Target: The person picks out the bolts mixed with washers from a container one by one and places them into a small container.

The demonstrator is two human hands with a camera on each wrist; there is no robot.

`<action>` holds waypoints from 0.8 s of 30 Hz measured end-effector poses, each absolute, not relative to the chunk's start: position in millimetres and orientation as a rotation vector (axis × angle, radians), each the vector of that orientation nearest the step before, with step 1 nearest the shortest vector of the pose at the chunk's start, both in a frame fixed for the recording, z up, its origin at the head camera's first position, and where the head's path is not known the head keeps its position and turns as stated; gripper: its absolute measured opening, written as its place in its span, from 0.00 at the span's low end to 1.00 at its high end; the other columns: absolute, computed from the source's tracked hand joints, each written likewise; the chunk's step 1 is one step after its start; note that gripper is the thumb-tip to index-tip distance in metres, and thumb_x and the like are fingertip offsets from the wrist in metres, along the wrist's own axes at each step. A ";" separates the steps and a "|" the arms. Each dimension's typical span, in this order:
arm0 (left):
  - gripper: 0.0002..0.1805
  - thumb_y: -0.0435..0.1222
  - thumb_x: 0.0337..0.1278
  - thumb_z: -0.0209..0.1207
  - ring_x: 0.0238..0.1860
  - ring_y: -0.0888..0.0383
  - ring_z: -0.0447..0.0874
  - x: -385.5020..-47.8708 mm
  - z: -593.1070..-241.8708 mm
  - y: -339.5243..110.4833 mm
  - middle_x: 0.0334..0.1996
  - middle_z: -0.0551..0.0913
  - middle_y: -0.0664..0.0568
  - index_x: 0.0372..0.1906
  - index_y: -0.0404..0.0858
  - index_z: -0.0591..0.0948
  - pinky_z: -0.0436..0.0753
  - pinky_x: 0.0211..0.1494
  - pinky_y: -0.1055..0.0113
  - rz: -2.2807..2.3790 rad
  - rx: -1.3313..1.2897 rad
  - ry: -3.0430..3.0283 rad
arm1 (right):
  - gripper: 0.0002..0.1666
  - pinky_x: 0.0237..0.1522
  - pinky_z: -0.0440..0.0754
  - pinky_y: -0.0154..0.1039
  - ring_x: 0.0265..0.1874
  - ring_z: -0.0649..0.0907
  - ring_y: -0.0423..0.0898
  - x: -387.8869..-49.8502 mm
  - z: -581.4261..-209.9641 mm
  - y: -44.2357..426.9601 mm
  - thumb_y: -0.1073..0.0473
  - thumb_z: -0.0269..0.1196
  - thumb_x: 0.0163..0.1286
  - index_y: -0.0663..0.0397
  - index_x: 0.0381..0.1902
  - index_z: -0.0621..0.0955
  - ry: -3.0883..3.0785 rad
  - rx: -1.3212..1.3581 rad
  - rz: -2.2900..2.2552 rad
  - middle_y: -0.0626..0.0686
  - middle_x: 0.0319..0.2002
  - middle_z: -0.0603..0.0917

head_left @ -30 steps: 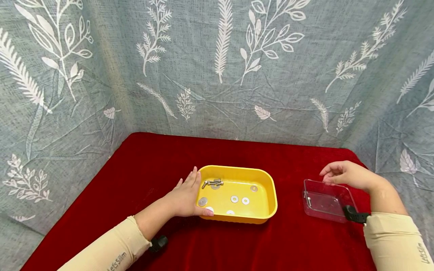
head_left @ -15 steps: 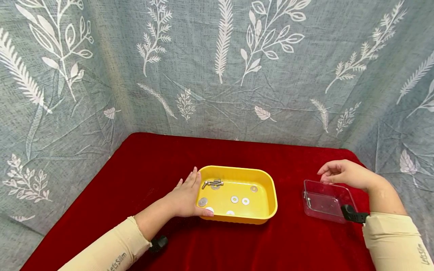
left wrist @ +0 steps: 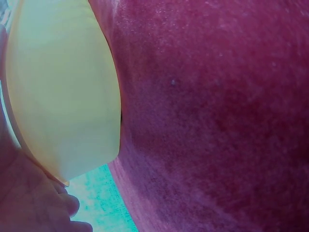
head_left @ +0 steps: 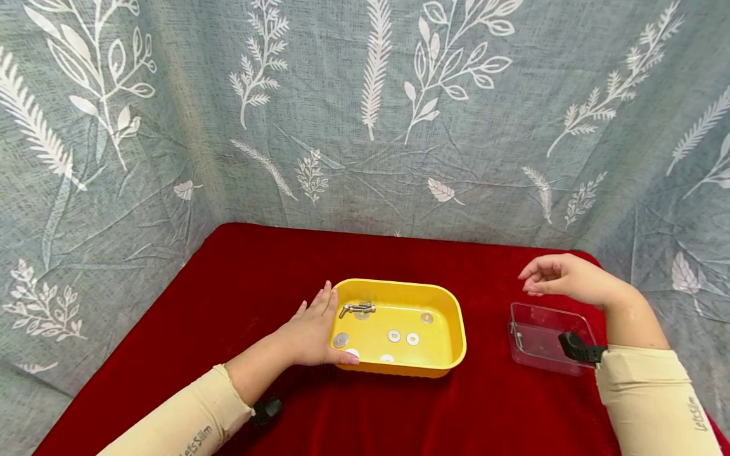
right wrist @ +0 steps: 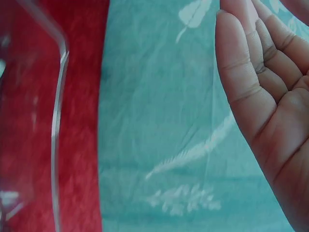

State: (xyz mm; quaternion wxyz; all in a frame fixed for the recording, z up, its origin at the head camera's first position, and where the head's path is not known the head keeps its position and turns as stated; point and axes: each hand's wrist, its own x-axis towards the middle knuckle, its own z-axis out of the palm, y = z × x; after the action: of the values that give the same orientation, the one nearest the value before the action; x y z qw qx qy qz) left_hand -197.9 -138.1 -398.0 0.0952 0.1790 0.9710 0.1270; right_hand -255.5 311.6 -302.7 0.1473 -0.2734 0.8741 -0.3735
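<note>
The left hand (head_left: 308,332) lies against the left end of a yellow bin (head_left: 399,366), fingers straight along its side and thumb on the front rim. Several bolts (head_left: 365,308) lie at the bin's back left; several flat washers (head_left: 394,336) are spread over its floor. Above and behind a clear box (head_left: 542,364) hovers the right hand (head_left: 570,278), fingers bent and thumb close to the fingertips; whether it pinches anything small cannot be seen. In the right wrist view the hand (right wrist: 270,92) is beside the clear box's edge (right wrist: 57,121), its fingertips partly cut off.
Small metal pieces (head_left: 518,335) are at the left side inside the clear box. Both containers stand on a red cloth (head_left: 274,266). A patterned grey-blue curtain (head_left: 342,171) hangs behind and at both sides. Black straps with cameras (head_left: 576,348) are on the wrists.
The right hand has lifted and shifted left from the clear box's back edge, bringing its forearm along. The left hand and both containers have stayed in place.
</note>
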 end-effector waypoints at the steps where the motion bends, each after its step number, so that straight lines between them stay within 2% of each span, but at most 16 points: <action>1: 0.71 0.73 0.28 0.57 0.71 0.48 0.35 -197.8 -398.0 -138.1 0.71 0.33 0.39 0.70 0.30 0.41 0.47 0.68 0.46 0.378 0.530 2.877 | 0.14 0.38 0.80 0.33 0.35 0.83 0.40 -256.9 -301.0 306.9 0.64 0.61 0.62 0.66 0.44 0.77 2.505 -0.782 -1.080 0.49 0.35 0.84; 11: 0.71 0.73 0.28 0.57 0.71 0.49 0.35 -195.8 -397.2 -137.2 0.71 0.34 0.40 0.70 0.30 0.41 0.46 0.68 0.46 0.380 0.529 2.873 | 0.16 0.42 0.79 0.35 0.38 0.82 0.44 -270.3 -291.4 260.2 0.62 0.62 0.61 0.65 0.46 0.76 2.416 -0.813 -1.102 0.57 0.38 0.82; 18: 0.71 0.73 0.28 0.57 0.71 0.49 0.35 -195.2 -395.3 -138.0 0.71 0.33 0.40 0.70 0.30 0.41 0.46 0.68 0.46 0.378 0.530 2.869 | 0.15 0.42 0.79 0.37 0.39 0.82 0.46 -278.6 -290.9 229.1 0.61 0.63 0.60 0.59 0.45 0.79 2.419 -0.867 -1.089 0.54 0.38 0.83; 24: 0.71 0.72 0.29 0.57 0.71 0.48 0.35 -194.6 -393.6 -138.4 0.71 0.32 0.40 0.70 0.30 0.41 0.46 0.68 0.46 0.383 0.528 2.866 | 0.14 0.42 0.79 0.37 0.39 0.82 0.49 -284.1 -293.6 200.1 0.60 0.63 0.61 0.59 0.44 0.79 2.398 -0.927 -1.062 0.52 0.37 0.83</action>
State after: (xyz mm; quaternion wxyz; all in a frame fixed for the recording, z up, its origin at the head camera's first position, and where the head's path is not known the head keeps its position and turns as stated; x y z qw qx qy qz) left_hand -194.6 -138.4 -393.6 0.1010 0.1788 0.9701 0.1295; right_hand -284.1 200.1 -293.6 0.1793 -0.3279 0.8481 -0.3755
